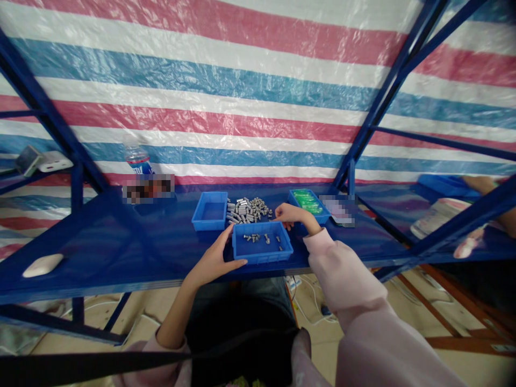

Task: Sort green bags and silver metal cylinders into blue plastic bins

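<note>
Here, my left hand (pixel 215 259) cups the rectangular blue plastic tray (pixel 262 249), fingers spread along its wall. My right hand (pixel 291 214) reaches the heap of small metal cylinders (pixel 246 209); I cannot tell its fingers' state.

Near bin (pixel 262 250): at the front edge of the surface (pixel 133 242), right before you, small parts inside.
Your left hand (pixel 215 259): against the bin's left side.
Your right hand (pixel 291 214): behind the bin, just right of the loose parts pile (pixel 246 209).
Second bin (pixel 210 210): left of the pile.
Third bin (pixel 308 204): right of your right hand.
Bottle (pixel 139 161): far left, at the back.
</note>
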Demonstrator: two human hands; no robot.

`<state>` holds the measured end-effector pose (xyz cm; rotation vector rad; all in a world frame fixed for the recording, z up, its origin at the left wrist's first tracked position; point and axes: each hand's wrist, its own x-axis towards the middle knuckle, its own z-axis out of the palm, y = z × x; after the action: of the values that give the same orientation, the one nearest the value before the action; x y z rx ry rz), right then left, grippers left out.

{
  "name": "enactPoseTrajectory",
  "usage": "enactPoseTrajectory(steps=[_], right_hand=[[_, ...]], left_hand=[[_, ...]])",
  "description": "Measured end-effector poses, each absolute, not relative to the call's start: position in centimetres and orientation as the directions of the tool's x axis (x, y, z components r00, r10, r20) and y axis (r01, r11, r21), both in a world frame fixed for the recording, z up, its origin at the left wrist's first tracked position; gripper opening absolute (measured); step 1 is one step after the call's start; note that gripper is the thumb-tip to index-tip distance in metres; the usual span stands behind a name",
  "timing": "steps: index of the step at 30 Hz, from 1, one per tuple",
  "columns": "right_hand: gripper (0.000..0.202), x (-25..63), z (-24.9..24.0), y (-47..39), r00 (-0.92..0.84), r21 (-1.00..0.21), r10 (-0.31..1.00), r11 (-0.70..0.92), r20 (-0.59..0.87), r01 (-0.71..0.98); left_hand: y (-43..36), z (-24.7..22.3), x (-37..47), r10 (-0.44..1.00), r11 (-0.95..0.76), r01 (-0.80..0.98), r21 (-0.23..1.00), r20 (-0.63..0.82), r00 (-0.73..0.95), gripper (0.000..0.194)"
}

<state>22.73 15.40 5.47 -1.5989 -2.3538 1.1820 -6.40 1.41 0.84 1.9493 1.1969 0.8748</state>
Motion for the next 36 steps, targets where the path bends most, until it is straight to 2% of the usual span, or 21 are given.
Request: enactPoseTrajectory(steps=[5,8,17,23,27,31,36], right_hand=[[0.016,22.2,5.7,15.2,-0.5,-0.677,0.815,0.193,-0.292,0.71],[0.013,22.0,5.8,14.9,-0.504,-0.697,0.816,0.186,-0.283,0.692],[0.018,22.0,5.1,15.4,-0.584,-0.774,0.793,0.259,-0.171,0.578],[0.032,21.8,5.7,15.2,-0.629,-0.866,0.776,0.289,-0.038,0.408],[0.036,21.5,6.9,14.4,-0.642,-0.934,0.766,0.245,0.023,0.26],[0.036,21.4,7.5,13.8,-0.705,-0.974,0.709,0.167,0.01,0.154],[0.035,21.5,7.6,13.7,-0.795,-0.959,0.604,0.188,-0.059,0.214]], left_hand=[[1.5,0.7,-6.4,0.913,-0.355,0.453,0.818,0.199,0.357,0.098],[1.5,0.7,-6.4,0.916,-0.344,0.45,0.824,0.191,0.352,0.098],[1.4,0.7,-6.4,0.915,-0.349,0.461,0.816,0.192,0.354,0.097],[1.5,0.6,-6.4,0.916,-0.347,0.45,0.823,0.194,0.35,0.098],[1.6,0.4,-6.5,0.915,-0.355,0.459,0.814,0.202,0.35,0.098],[1.6,0.4,-6.5,0.909,-0.371,0.463,0.805,0.214,0.357,0.097],[1.6,0.5,-6.5,0.913,-0.36,0.464,0.81,0.203,0.353,0.098]])
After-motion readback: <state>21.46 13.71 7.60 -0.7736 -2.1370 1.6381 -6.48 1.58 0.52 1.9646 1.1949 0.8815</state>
